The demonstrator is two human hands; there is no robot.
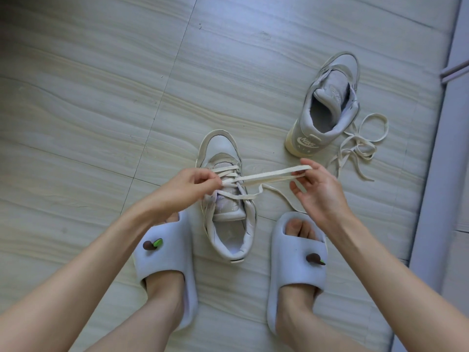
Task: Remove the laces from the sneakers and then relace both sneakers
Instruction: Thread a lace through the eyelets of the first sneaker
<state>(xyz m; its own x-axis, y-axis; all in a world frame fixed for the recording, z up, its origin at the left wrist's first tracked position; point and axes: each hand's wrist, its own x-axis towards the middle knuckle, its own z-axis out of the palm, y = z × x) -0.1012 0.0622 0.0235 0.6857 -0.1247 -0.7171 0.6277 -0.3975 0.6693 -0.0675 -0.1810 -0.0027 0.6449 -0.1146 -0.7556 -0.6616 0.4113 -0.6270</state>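
Observation:
A grey sneaker point(228, 219) stands on the floor between my feet, toe pointing away, with a cream lace point(269, 175) crossed through its lower eyelets. My left hand point(187, 186) pinches the lace just above the tongue. My right hand point(317, 189) pinches a doubled stretch of the same lace, held taut out to the right; a loose end trails on the floor under it. A second grey sneaker point(327, 105) stands farther off at the right with no lace in it. Its loose cream lace point(360, 146) lies in a tangle on the floor beside it.
My feet wear pale slides, the left slide point(165, 262) and the right slide point(297, 265), on either side of the near sneaker. The floor is pale wood-grain tile point(101, 97). A white wall or door frame point(444, 148) runs along the right edge.

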